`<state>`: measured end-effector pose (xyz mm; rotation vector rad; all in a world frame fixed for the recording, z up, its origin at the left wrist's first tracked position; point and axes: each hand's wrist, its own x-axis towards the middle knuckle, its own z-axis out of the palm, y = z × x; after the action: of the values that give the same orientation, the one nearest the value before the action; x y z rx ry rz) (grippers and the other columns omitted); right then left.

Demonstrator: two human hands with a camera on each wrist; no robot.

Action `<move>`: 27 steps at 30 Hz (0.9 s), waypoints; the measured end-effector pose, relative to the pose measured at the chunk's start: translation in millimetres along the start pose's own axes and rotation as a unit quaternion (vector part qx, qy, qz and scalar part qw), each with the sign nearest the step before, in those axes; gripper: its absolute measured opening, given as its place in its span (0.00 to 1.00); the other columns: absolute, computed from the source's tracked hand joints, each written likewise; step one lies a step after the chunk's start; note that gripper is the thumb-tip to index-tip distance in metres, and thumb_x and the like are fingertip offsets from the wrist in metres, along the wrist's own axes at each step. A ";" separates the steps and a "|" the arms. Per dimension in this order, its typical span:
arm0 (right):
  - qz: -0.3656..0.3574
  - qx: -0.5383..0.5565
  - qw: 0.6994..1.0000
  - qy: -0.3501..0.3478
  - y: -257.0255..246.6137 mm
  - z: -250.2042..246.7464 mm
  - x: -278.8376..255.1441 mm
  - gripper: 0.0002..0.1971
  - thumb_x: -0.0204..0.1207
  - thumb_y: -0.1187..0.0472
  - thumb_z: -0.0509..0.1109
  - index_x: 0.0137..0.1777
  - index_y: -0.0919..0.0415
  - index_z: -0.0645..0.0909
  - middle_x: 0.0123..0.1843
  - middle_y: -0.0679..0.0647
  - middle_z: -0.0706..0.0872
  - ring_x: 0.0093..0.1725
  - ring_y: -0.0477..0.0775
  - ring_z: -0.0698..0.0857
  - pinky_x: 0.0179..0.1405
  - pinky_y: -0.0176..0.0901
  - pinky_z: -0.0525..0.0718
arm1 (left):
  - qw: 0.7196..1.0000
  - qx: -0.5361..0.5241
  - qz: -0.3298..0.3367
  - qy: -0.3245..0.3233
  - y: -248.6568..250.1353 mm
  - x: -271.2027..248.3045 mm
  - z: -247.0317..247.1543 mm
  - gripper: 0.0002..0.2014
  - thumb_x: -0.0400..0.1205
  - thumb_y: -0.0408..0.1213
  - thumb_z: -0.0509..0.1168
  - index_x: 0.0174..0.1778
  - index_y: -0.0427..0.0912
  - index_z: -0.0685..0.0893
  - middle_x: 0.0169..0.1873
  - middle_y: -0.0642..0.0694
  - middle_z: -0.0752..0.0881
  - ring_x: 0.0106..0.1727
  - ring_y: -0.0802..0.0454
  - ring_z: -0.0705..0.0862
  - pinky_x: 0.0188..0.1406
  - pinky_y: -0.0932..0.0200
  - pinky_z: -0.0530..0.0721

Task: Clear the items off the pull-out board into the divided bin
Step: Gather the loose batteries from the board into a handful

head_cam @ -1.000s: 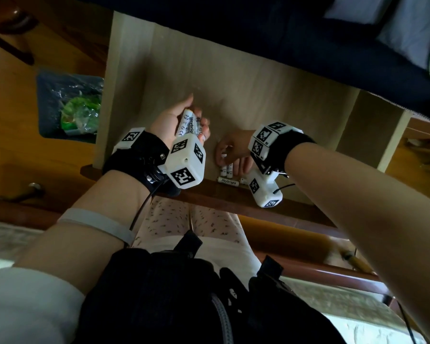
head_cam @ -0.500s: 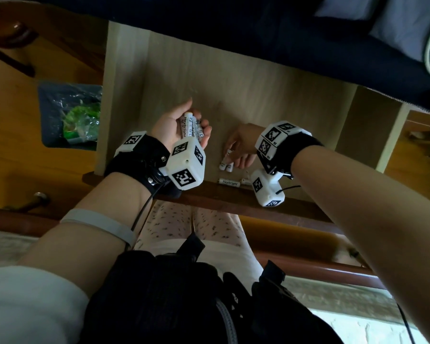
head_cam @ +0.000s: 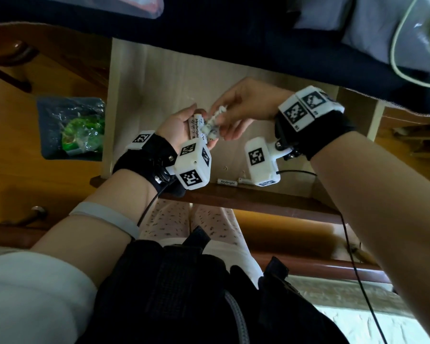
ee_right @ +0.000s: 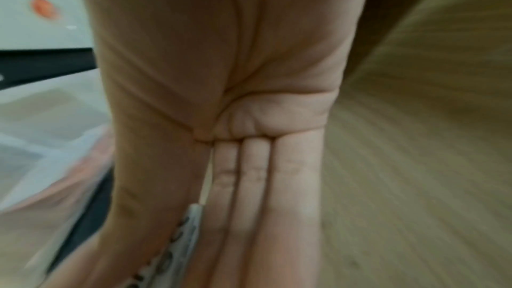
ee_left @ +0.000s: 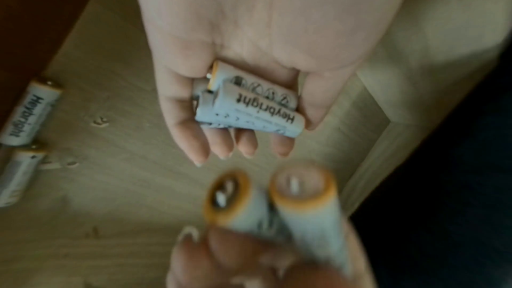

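Observation:
The pale wooden pull-out board [head_cam: 159,83] carries two white Heybright batteries [head_cam: 227,182] near its front edge; the left wrist view shows them too [ee_left: 27,113]. My left hand [head_cam: 179,125] is held palm up over the board, its fingers cupped round a few batteries [ee_left: 249,108]. My right hand [head_cam: 243,105] comes in from the right and pinches two more batteries [head_cam: 215,115] between thumb and fingers. Their orange-ringed ends [ee_left: 302,205] hover just off my left fingertips. The right wrist view shows one battery [ee_right: 188,227] beside the thumb.
A blue waste bin [head_cam: 70,127] with green wrappers stands on the floor left of the board. Dark cloth [head_cam: 233,33] overhangs the board's far end. A translucent plastic container [ee_right: 41,128] shows blurred at the left of the right wrist view.
My right hand has lifted two batteries off the board's front edge and carried them up and left to my left hand. The left hand has stayed in place with its batteries.

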<state>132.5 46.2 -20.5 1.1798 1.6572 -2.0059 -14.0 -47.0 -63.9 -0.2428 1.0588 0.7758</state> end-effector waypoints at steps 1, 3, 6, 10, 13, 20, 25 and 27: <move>-0.002 -0.045 0.999 -0.015 -9.5 5.0 1.9 0.09 0.74 0.62 0.72 0.53 0.59 0.85 0.40 0.58 0.91 0.36 0.49 0.92 0.40 0.41 0.91 | 1.000 0.007 -0.009 -0.020 0.7 -1.6 4.2 0.20 0.85 0.49 0.52 0.39 0.39 0.81 0.39 0.42 0.82 0.39 0.48 0.81 0.41 0.57 0.80; 0.009 -0.123 0.992 -0.017 -22.8 17.2 7.7 0.11 0.74 0.60 0.73 0.54 0.63 0.86 0.42 0.60 0.92 0.39 0.53 0.92 0.44 0.46 0.92 | 0.999 0.014 -0.027 -0.046 1.8 -4.4 12.2 0.20 0.83 0.49 0.54 0.39 0.36 0.81 0.38 0.41 0.78 0.36 0.48 0.79 0.36 0.59 0.79; 0.016 -0.153 0.988 -0.008 -30.1 27.9 11.9 0.13 0.76 0.58 0.71 0.56 0.65 0.84 0.40 0.59 0.92 0.38 0.53 0.92 0.41 0.43 0.92 | 0.998 0.024 -0.042 -0.044 3.8 -6.9 15.8 0.17 0.80 0.46 0.56 0.35 0.35 0.75 0.31 0.42 0.77 0.23 0.50 0.80 0.25 0.64 0.78; 0.027 -0.039 0.998 -0.029 -25.9 26.4 7.6 0.10 0.76 0.61 0.71 0.56 0.59 0.81 0.35 0.54 0.90 0.33 0.49 0.92 0.39 0.44 0.91 | 0.996 0.066 0.001 -0.067 2.0 -7.4 6.9 0.24 0.84 0.45 0.49 0.27 0.34 0.74 0.16 0.41 0.79 0.18 0.48 0.78 0.23 0.65 0.77; -0.015 0.012 0.999 -0.029 -16.6 24.3 -0.8 0.12 0.76 0.64 0.70 0.57 0.52 0.81 0.43 0.62 0.90 0.41 0.55 0.92 0.40 0.39 0.88 | 0.996 0.042 -0.019 -0.070 3.8 -6.6 0.4 0.20 0.83 0.48 0.53 0.34 0.37 0.75 0.24 0.43 0.80 0.23 0.49 0.80 0.23 0.64 0.78; 0.209 -0.008 0.977 0.034 60.8 10.9 7.0 0.08 0.77 0.59 0.68 0.52 0.61 0.85 0.50 0.58 0.91 0.52 0.58 0.89 0.61 0.55 0.85 | 0.998 -0.052 -0.036 -0.017 6.7 -1.2 -4.9 0.17 0.83 0.45 0.54 0.30 0.41 0.73 0.34 0.47 0.74 0.34 0.51 0.77 0.22 0.69 0.80; 0.302 -0.178 0.935 -0.048 94.3 21.1 15.7 0.14 0.75 0.59 0.70 0.60 0.59 0.85 0.60 0.54 0.88 0.60 0.57 0.85 0.56 0.51 0.84 | 0.999 -0.001 -0.033 0.008 6.1 3.0 -11.3 0.18 0.82 0.48 0.56 0.30 0.41 0.74 0.32 0.46 0.78 0.31 0.51 0.80 0.22 0.70 0.79; 0.292 -0.214 0.927 -0.102 93.9 23.9 15.2 0.15 0.77 0.63 0.68 0.63 0.57 0.84 0.62 0.53 0.86 0.59 0.55 0.84 0.42 0.35 0.82 | 0.999 -0.002 -0.035 0.008 5.4 2.6 -11.2 0.18 0.82 0.48 0.56 0.30 0.41 0.74 0.32 0.46 0.77 0.31 0.51 0.81 0.22 0.70 0.80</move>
<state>175.9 0.3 -95.5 1.0853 1.3346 -1.2726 -24.7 -47.9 -70.7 -0.2885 1.0577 0.7144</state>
